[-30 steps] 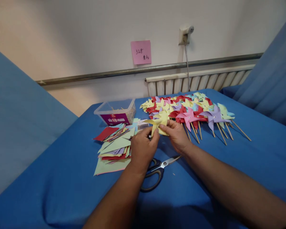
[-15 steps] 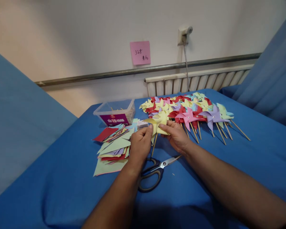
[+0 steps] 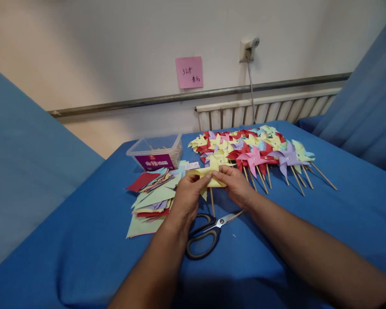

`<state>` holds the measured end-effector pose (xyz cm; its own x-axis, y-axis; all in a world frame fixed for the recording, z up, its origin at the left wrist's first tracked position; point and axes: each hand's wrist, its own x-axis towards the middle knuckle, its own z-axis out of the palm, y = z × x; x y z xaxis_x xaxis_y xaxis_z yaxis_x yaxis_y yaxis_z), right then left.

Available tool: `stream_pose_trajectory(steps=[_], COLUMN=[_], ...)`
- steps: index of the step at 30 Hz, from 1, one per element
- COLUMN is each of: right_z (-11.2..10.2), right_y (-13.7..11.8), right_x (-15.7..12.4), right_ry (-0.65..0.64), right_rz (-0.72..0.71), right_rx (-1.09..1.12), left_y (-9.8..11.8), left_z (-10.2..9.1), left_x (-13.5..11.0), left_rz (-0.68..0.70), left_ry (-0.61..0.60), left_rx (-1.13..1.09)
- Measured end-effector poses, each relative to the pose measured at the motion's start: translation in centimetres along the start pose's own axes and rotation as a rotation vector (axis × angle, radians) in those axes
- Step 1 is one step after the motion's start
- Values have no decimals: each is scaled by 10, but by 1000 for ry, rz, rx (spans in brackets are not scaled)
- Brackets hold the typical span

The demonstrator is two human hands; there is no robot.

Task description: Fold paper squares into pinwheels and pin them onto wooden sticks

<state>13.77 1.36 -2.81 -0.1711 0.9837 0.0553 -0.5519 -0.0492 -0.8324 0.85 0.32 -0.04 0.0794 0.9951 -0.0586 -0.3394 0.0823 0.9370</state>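
Observation:
Between my two hands is a yellow paper pinwheel (image 3: 216, 181) on a thin wooden stick (image 3: 212, 202) that points down. My left hand (image 3: 189, 193) is closed on its left side, thumb near the middle. From the right, my right hand (image 3: 235, 184) pinches it, with the thumb also at the centre; the thumbs cover the hub. Below the hands lie scissors (image 3: 209, 235) with dark handles, blades partly apart and pointing up to the right. Just behind the held pinwheel is a pile of finished pinwheels (image 3: 254, 159) in pink, red, purple, yellow and green.
Left of the hands, stacked coloured paper (image 3: 152, 195) lies on the blue cloth (image 3: 93, 240). Behind it stands a clear plastic box (image 3: 156, 150) with sticks inside and a purple label. A small white box (image 3: 192, 165) sits beside the paper. A radiator (image 3: 266, 107) runs along the wall.
The yellow pinwheel has turned and tilted in my hands, and both thumbs now press close together over its hub. My left hand has come slightly lower. The scissors lie where they were.

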Motion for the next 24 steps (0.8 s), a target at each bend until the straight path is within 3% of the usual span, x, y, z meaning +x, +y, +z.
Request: stream_pose_trajectory(steps=[7,11,14,24], right_z=[-4,-4,-5,-7], right_y=[-3,-2,2,4], right_x=[3,0,-3,0], right_ry=[113,-119,-249,-281], right_rz=[80,238,242,181], right_rx=[38,-96,-172,-245], left_y=[2,2,1,1], left_z=[-7,-12,-13,-12], left_x=[6,11,12,12], left_rz=[57,121,129,130], left_ry=[131,173,178,187], left_rx=[-50,-89,-104,-98])
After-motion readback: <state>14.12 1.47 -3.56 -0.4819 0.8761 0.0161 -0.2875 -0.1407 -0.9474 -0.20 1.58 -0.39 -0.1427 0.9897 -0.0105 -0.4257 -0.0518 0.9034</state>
